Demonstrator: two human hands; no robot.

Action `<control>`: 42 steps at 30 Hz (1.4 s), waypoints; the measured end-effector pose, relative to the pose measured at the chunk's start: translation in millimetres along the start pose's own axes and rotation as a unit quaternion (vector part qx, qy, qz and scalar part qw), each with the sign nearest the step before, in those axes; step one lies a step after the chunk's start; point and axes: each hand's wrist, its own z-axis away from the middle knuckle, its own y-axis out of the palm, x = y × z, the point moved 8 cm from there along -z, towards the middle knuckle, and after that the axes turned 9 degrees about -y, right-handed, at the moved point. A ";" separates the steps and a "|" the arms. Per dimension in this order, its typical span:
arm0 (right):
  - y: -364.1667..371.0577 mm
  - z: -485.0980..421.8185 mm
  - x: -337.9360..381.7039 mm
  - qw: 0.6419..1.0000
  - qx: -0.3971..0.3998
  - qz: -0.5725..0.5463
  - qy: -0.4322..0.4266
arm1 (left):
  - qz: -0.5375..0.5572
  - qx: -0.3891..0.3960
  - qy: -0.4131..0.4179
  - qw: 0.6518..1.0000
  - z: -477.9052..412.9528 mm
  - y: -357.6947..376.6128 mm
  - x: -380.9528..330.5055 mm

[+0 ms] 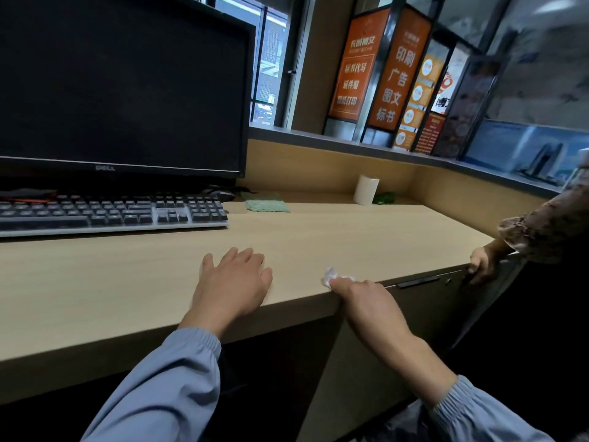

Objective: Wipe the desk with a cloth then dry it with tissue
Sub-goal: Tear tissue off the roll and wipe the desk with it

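Far left: dark monitor [121,87], switched off, standing at the back of the light wood tabletop [95,282], with a black-keyed keyboard [111,212] just in front of it. Right of the keyboard, near the back edge: a green cloth [267,205] lying flat, touched by nothing. Further right, in the back corner: a white tissue roll [366,189] standing upright, a small green item [384,197] just beside it, too small to make out. Nearer the front, centre: left hand [234,282] resting palm down on the tabletop, fingers [245,255] spread and released, grasping nothing, grey-blue sleeve [165,384] behind it. Just right of that, at the front edge: right hand [366,298] pressing a crumpled white tissue [331,275] onto the surface, fingertips clenched around the wad, most of it hidden under the hand. Far right: another person's hand [481,263] gripping the tabletop's corner, patterned sleeve [548,231] above it. Beyond the partition: orange signs [379,68] with white lettering.
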 end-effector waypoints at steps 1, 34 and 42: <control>3.0 0.6 0.1 1.000 -0.003 0.006 0.021 | 0.001 -0.001 0.000 1.000 0.1 -0.6 0.1; -11.4 -49.8 222.1 0.991 0.002 -0.001 -0.132 | 0.067 -0.211 -0.094 0.971 81.4 -87.4 140.6; -18.9 -98.0 218.7 0.987 0.010 -0.011 -0.160 | 0.053 -0.224 -0.099 0.968 97.1 -90.7 161.5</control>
